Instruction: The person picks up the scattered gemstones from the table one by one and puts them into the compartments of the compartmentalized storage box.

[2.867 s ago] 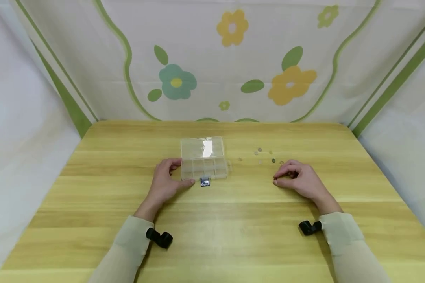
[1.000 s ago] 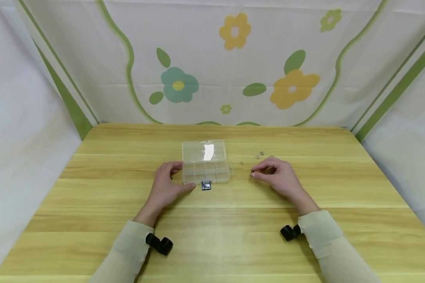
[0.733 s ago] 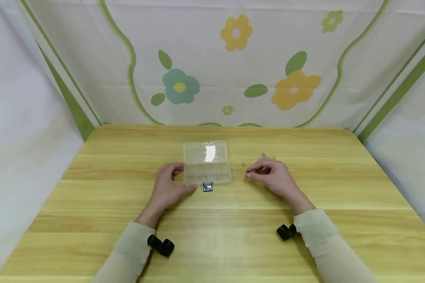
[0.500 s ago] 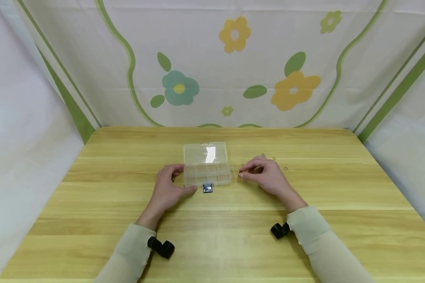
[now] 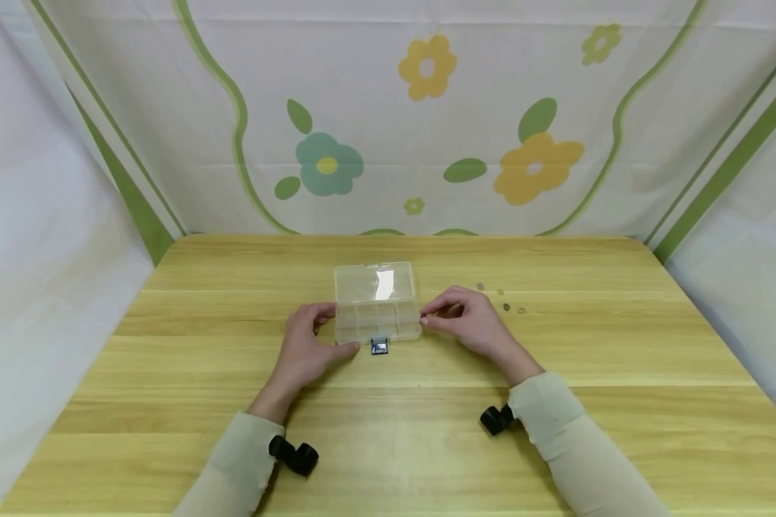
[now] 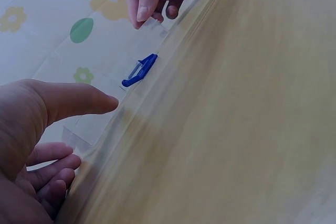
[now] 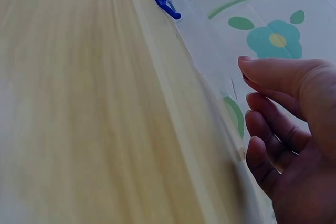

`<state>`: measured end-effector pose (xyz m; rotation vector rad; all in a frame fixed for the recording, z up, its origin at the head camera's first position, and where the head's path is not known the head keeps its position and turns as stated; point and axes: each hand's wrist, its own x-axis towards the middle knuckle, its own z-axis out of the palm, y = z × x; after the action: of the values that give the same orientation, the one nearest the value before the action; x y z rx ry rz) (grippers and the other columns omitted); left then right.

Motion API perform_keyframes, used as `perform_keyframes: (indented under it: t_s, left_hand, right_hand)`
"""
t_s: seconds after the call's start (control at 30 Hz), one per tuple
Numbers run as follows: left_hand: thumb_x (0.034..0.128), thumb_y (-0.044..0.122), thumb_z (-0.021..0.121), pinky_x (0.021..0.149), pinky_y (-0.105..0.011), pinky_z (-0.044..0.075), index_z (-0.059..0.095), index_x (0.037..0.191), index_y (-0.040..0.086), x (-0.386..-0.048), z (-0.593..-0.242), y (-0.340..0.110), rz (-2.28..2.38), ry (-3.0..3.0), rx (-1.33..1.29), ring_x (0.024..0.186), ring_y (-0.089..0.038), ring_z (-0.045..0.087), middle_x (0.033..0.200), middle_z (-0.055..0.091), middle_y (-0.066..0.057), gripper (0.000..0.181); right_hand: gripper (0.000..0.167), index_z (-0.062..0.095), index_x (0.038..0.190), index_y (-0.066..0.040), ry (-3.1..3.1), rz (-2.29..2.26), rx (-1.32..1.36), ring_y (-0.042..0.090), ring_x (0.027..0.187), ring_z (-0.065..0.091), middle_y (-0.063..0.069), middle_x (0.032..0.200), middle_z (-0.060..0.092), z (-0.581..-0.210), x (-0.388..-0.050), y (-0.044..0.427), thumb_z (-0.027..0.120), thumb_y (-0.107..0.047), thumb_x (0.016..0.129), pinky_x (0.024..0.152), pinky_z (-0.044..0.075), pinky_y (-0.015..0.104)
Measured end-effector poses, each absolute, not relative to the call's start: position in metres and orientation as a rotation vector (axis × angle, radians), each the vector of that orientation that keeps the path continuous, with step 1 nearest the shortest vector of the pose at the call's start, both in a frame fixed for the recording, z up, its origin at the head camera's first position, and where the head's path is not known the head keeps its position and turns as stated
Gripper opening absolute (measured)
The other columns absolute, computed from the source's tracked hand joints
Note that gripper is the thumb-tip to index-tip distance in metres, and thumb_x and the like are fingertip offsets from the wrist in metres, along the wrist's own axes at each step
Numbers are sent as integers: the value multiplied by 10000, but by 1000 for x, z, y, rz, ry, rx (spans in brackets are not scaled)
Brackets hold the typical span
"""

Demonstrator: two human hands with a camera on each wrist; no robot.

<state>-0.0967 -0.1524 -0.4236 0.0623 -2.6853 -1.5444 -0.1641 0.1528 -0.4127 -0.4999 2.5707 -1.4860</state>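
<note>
In the head view a clear plastic compartment box (image 5: 397, 334) stands on the table, its clear lid (image 5: 356, 283) raised at the back and a blue latch (image 5: 379, 347) at its front. My left hand (image 5: 305, 350) holds the box's left end, thumb at the front corner and fingers along the side. My right hand (image 5: 470, 324) pinches a tiny dark reddish piece (image 5: 422, 316), mostly hidden by the fingertips, at the box's right edge. The right wrist view shows the right thumb (image 7: 278, 74) and index finger pressed together, other fingers curled.
Several tiny round pieces lie right of the box, among them a dark one (image 5: 506, 307), a grey one (image 5: 481, 286) and a brownish one (image 5: 522, 311). Behind the wooden table (image 5: 388, 445) hangs a flowered white cloth (image 5: 388, 108).
My right hand has carried the reddish piece leftward from the scattered pieces to the box's right edge, uncovering some of them. The left hand stays at the box. The head view has shifted slightly.
</note>
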Motion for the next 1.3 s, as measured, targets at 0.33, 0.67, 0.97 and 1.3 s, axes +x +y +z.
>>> perform_keyframes:
  t_s: [0.33,0.67,0.97,1.3]
  left_hand:
    - [804,176,929,1135,-494,426,583,1450,23,-98,-423,-153,-1524,-2695,54,1289,-332,499,1408,582,-161,749]
    - [803,195,926,1124,-494,424,585,1454,34,-96,-421,-155,-1505,-2708,53,1294,-328,498,1406,580,-158,753]
    - [809,183,925,1146,-525,446,560,1493,21,-95,-411,-157,-1561,-2731,47,1295,-350,522,1430,597,-175,792]
    - [811,84,912,973,-409,569,527,1498,-27,-96,-402,-151,-1627,-2754,79,1155,-336,639,1347,629,-215,795]
  right_hand:
    - [147,850,1063,-214,2517,-1476,-555,207,948,661,-11,1069,784,-409,-162,148,860,-243,919,842,524,341]
    - [131,860,1046,-219,2495,-1482,-572,236,927,645,-20,1056,765,-411,-161,145,862,-231,915,784,514,301]
    - [140,857,1049,-220,2485,-1495,-563,234,947,651,-16,1069,764,-413,-160,144,868,-234,909,794,516,301]
    - [135,853,1041,-228,2482,-1497,-571,240,912,636,-8,1053,756,-416,-160,145,871,-224,907,773,511,294]
